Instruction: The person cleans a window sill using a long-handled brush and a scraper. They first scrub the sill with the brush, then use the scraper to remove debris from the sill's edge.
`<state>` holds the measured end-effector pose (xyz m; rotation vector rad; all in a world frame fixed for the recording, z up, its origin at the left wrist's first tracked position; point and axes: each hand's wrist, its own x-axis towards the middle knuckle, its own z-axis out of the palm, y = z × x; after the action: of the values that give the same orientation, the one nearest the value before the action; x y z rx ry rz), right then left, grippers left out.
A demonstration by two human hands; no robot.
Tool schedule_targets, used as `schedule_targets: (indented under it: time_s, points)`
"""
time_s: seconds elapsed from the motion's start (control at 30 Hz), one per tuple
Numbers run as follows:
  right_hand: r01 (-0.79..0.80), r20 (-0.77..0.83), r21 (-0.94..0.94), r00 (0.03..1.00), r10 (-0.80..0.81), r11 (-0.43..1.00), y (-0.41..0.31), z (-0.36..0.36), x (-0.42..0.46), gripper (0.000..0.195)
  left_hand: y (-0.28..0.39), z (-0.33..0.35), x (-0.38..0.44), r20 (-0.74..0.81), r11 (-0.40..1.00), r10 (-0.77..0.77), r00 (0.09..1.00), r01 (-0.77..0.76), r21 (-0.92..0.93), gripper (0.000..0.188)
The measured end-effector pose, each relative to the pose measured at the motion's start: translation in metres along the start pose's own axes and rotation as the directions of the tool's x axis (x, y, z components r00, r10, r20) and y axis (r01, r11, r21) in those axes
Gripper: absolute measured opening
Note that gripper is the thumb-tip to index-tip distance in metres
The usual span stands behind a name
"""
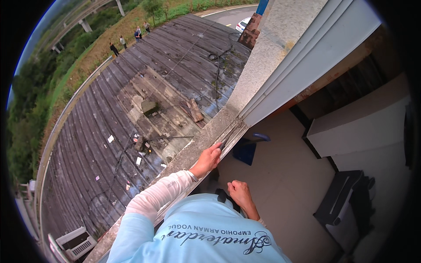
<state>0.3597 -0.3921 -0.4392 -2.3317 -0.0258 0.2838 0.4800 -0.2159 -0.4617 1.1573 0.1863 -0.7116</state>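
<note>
My left hand (208, 160) reaches over a window sill, its fingers closed around a small dark-handled tool (223, 145). The tool's far end lies along the metal window track (234, 131), which looks dirty. Its exact kind is hard to tell. Beyond the track runs the rough concrete ledge (184, 154). My right hand (241, 194) is curled into a fist in front of my waist, on the room side, with nothing visible in it. Close by it is a black strap (223, 196) at my waist.
Below the window, a blue dustpan (245, 153) rests on the floor (279, 171). A black and grey box-like appliance (345, 200) is at right. The white window frame (306, 62) rises ahead. Outside, a corrugated roof (92, 131) holds litter, a stone block (149, 107) and cables; several people stand beyond.
</note>
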Motion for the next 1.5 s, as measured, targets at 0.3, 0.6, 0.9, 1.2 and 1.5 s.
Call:
schedule_targets:
  time_s: [0.3,0.6,0.9,1.2,1.5]
  points:
    - [-0.032,0.013,-0.008,0.999,0.032,0.999,0.002,0.001,-0.007,0.025,-0.004,-0.01,0.018,-0.032,0.908,0.081,0.996,-0.06,0.415,0.045]
    - [0.002,-0.052,-0.02,0.999,-0.003,1.0,-0.003,-0.001,-0.003,0.029,-0.012,-0.006,0.033,-0.066,0.98,0.038,0.997,-0.05,-0.192,0.043]
    - [-0.027,0.055,-0.038,0.998,0.029,0.999,-0.004,0.0,0.002,0.026,0.006,-0.012,0.0,0.001,0.996,-0.052,0.999,0.052,-0.067,0.044]
    - [-0.037,0.069,-0.065,0.997,0.041,0.997,-0.004,0.0,-0.002,0.027,0.014,0.01,0.034,-0.05,0.999,-0.033,0.998,0.035,0.04,0.045]
    - [0.019,0.031,-0.047,0.999,-0.018,0.999,-0.012,0.003,-0.001,0.028,0.04,-0.002,0.005,-0.052,0.886,0.232,0.971,-0.189,0.424,0.041]
